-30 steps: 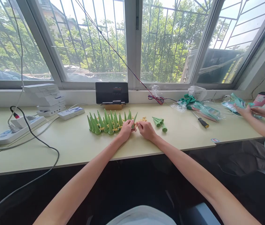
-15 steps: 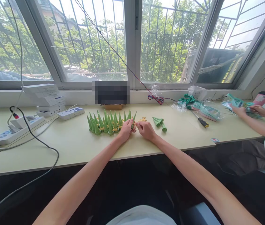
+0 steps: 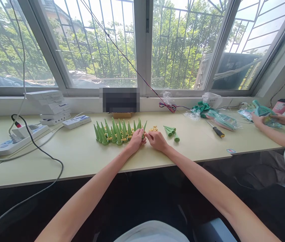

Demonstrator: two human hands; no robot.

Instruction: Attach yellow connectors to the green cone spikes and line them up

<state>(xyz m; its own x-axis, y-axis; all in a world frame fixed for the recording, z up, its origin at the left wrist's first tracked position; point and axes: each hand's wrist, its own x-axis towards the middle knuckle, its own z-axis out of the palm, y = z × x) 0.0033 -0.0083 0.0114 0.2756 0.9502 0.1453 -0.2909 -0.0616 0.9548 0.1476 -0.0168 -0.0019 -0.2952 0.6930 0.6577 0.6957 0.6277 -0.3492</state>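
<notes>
My left hand (image 3: 137, 140) is closed around a green cone-shaped spike (image 3: 145, 125), its pointed tip sticking up above the fingers. Pressed close beside it, my right hand (image 3: 158, 140) has thumb and forefinger pinched at the spike's side; whatever is between those fingertips is too small to make out. To the left stand several green spikes (image 3: 118, 137) in rows, points up, with small yellow pieces (image 3: 124, 139) on them. Just beyond my right hand lies a little pile of loose yellow pieces (image 3: 153, 128). Several more green spikes (image 3: 169, 130) lie on their sides to the right.
A screwdriver (image 3: 218, 131) and bagged green items (image 3: 221, 119) lie to the right. Farther right, a co-worker's hands (image 3: 258, 120) hold a green bagged item. On the left are a power strip (image 3: 18, 139), stacked white boxes (image 3: 50, 106) and a black cable (image 3: 54, 158).
My hands stay nearly in place; the spike in my left hand has tilted slightly and sits a little lower. At the right, the co-worker's hands have shifted the green bagged item.
</notes>
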